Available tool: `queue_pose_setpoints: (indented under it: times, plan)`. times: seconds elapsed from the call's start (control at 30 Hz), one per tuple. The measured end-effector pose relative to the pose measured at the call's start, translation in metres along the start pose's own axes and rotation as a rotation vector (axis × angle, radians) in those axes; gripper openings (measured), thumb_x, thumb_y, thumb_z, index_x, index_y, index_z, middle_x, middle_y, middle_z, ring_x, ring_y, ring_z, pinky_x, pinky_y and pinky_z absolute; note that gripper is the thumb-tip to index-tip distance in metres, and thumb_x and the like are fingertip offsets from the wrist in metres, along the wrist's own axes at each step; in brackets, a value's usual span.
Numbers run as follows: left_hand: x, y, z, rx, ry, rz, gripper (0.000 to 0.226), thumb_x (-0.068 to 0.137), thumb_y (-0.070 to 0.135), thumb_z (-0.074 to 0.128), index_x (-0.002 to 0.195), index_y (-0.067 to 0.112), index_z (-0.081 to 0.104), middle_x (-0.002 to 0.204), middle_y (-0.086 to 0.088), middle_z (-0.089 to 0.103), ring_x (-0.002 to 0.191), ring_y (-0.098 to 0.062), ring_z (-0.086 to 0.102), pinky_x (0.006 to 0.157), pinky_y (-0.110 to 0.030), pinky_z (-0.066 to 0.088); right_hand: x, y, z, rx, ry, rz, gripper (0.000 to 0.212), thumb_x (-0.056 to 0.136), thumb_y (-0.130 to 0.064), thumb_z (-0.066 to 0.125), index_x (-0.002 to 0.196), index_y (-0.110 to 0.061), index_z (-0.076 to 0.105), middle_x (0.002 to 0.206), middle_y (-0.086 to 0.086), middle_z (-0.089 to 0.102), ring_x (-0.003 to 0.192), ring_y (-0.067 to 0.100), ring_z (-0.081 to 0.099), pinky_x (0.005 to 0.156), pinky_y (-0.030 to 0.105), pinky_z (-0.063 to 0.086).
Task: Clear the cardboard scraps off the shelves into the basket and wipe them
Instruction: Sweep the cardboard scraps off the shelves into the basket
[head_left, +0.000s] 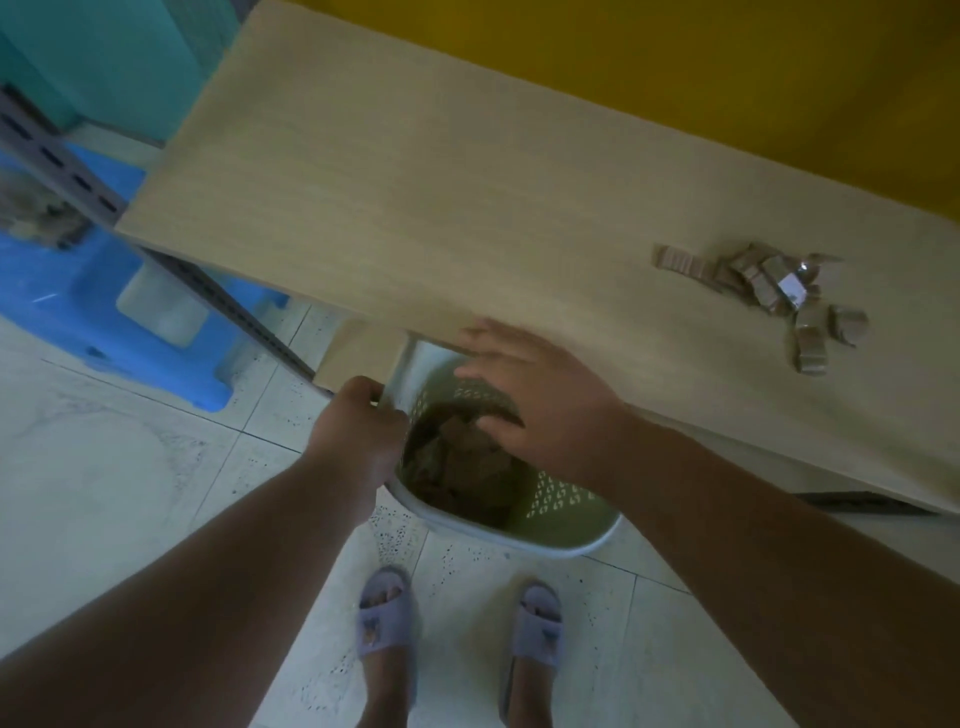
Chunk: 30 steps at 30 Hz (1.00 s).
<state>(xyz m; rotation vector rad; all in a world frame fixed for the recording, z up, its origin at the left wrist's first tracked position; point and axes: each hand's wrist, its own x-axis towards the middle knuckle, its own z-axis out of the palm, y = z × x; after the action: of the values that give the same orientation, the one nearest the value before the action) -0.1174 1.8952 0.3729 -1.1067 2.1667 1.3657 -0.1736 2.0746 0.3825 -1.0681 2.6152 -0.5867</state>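
Two bare hands meet in the middle of the frame, over a round white plastic basket (561, 540) with small holes in its wall. The left hand (358, 436) grips the basket's rim with curled fingers. The right hand (540, 405) is spread flat and holds nothing, at the edge of the smooth, pale wooden shelf (415, 197). Brown cardboard pieces (462, 462) fill the basket. More cardboard scraps (769, 291), short and ridged, lie at the right of the shelf. No writing can be read.
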Motion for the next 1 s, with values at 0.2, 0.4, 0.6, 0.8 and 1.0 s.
queue_pose_setpoints:
  times: [0.2, 0.4, 0.6, 0.8, 1.0]
  plan:
    - [-0.015, 0.005, 0.031, 0.029, -0.052, 0.023, 0.017, 0.092, 0.007, 0.052, 0.107, 0.013, 0.057, 0.086, -0.01, 0.057, 0.073, -0.023, 0.056, 0.05, -0.028, 0.038, -0.061, 0.066, -0.055, -0.066, 0.442, 0.252, 0.034, 0.076, -0.017, 0.069, 0.11, -0.013, 0.068, 0.124, 0.006, 0.063, 0.117, 0.022, 0.057, 0.102, 0.034, 0.044]
    - [-0.027, 0.015, 0.066, 0.05, -0.053, 0.059, 0.018, 0.092, 0.006, 0.051, 0.108, 0.012, 0.057, 0.086, -0.013, 0.057, 0.071, -0.027, 0.054, 0.051, -0.029, 0.035, -0.091, 0.138, -0.098, -0.308, 0.552, 0.491, 0.05, 0.075, -0.052, 0.067, 0.116, -0.024, 0.062, 0.132, 0.006, 0.056, 0.128, 0.031, 0.045, 0.104, 0.041, 0.031]
    - [-0.028, 0.022, 0.104, 0.035, -0.043, 0.042, 0.019, 0.093, 0.006, 0.049, 0.108, 0.014, 0.056, 0.087, -0.013, 0.059, 0.069, -0.024, 0.055, 0.05, -0.028, 0.036, -0.091, 0.169, -0.088, -0.23, 0.23, 0.682, 0.082, 0.079, -0.079, 0.041, 0.149, -0.042, 0.018, 0.163, 0.0, 0.005, 0.15, 0.024, -0.004, 0.119, 0.05, 0.006]
    - [-0.025, 0.024, 0.118, 0.044, -0.018, 0.032, 0.022, 0.091, 0.007, 0.049, 0.11, 0.015, 0.056, 0.089, -0.011, 0.059, 0.073, -0.025, 0.056, 0.051, -0.027, 0.038, -0.095, 0.142, -0.061, -0.145, 0.26, 0.51, 0.071, 0.082, -0.071, 0.044, 0.145, -0.039, 0.036, 0.16, -0.005, 0.022, 0.149, 0.017, 0.008, 0.116, 0.053, 0.017]
    - [-0.03, 0.027, 0.122, 0.025, -0.014, 0.029, 0.022, 0.092, 0.008, 0.048, 0.11, 0.016, 0.058, 0.088, -0.008, 0.059, 0.071, -0.021, 0.055, 0.049, -0.026, 0.037, -0.103, 0.089, -0.035, -0.037, 0.234, 0.338, 0.065, 0.087, -0.066, 0.038, 0.143, -0.033, 0.042, 0.159, -0.006, 0.025, 0.148, 0.014, 0.014, 0.115, 0.048, 0.017]
